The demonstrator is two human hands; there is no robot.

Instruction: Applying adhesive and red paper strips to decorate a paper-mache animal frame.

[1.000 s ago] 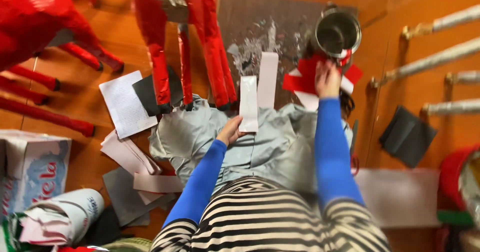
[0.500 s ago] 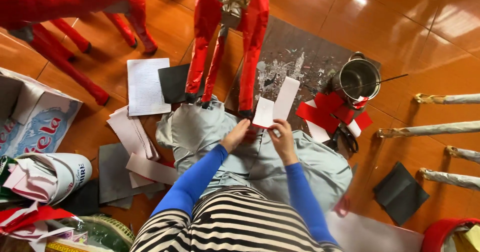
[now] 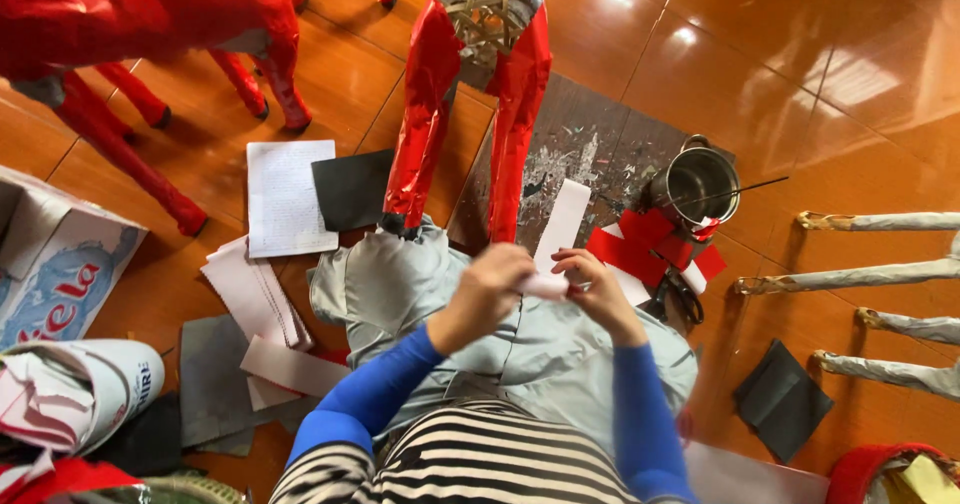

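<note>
Red paper-covered legs (image 3: 470, 124) and steel pot (image 3: 697, 184) just ahead; open floor (image 3: 850, 74) far right

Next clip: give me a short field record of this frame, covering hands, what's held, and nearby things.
left hand: raised over the lap, on the white paper piece
right hand: pinching the same piece
white paper piece: small, between both hands
in front: red papered frame legs, white strip
right of hands: metal pot, red paper scraps
left: paper stack

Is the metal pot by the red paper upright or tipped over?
Upright: the metal pot stands on the floor with its open mouth facing up, a thin stick across its rim.
</note>
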